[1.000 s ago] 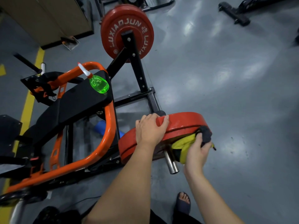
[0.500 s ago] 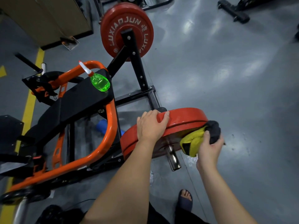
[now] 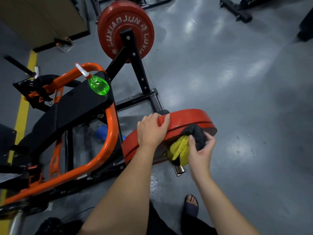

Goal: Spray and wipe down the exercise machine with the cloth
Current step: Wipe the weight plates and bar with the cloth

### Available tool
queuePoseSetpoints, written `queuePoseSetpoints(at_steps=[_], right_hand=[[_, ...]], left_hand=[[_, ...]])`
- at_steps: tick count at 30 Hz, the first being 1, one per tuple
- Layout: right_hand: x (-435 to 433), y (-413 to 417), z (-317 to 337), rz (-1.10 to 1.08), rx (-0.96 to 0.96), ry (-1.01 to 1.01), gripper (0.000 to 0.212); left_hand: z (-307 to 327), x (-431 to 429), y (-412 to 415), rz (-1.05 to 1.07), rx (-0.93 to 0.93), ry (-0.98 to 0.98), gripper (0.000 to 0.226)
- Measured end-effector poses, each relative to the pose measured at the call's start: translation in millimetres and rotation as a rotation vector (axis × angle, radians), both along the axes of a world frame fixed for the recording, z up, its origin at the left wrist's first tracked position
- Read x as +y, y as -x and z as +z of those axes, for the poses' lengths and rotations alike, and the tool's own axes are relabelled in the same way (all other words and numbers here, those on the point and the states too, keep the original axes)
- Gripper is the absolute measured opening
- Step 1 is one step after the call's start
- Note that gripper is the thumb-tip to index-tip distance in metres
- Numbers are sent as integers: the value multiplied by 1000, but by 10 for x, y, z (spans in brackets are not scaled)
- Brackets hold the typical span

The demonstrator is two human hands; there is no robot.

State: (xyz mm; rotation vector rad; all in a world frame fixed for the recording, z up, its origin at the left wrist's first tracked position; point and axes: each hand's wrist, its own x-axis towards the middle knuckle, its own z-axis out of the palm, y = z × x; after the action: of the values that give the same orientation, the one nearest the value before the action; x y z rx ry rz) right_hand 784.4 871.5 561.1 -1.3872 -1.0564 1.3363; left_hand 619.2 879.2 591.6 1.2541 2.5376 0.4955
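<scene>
The exercise machine has an orange tube frame (image 3: 110, 133) and a black pad (image 3: 67, 109). A red weight plate (image 3: 189, 118) sits on its steel sleeve near me. My left hand (image 3: 151, 128) grips the top rim of that plate. My right hand (image 3: 200, 149) holds a yellow and dark grey cloth (image 3: 182, 146) bunched against the plate's near face, just under the rim. A green spray bottle (image 3: 98, 84) with a white and red nozzle lies on the pad, away from both hands.
A second red plate (image 3: 125, 29) hangs on the black upright at the far end. A blue roller (image 3: 101, 131) lies on the floor under the frame. Brown cabinet at top left, yellow floor line at left, my sandalled foot (image 3: 190, 205) below.
My right hand has worked the cloth along the plate's face, out towards the right edge and then up under the rim. My left hand has kept its hold on the rim.
</scene>
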Motion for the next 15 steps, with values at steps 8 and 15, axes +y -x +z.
queuePoseSetpoints(at_steps=[8,15], right_hand=[[-107,166,49,-57,-22,24,27],[-290,302,46,42,-49,-55,36]], left_hand=[[0,31,-3,27,-10,-4,49],[-21,-52,51,21,-35,-32,48]])
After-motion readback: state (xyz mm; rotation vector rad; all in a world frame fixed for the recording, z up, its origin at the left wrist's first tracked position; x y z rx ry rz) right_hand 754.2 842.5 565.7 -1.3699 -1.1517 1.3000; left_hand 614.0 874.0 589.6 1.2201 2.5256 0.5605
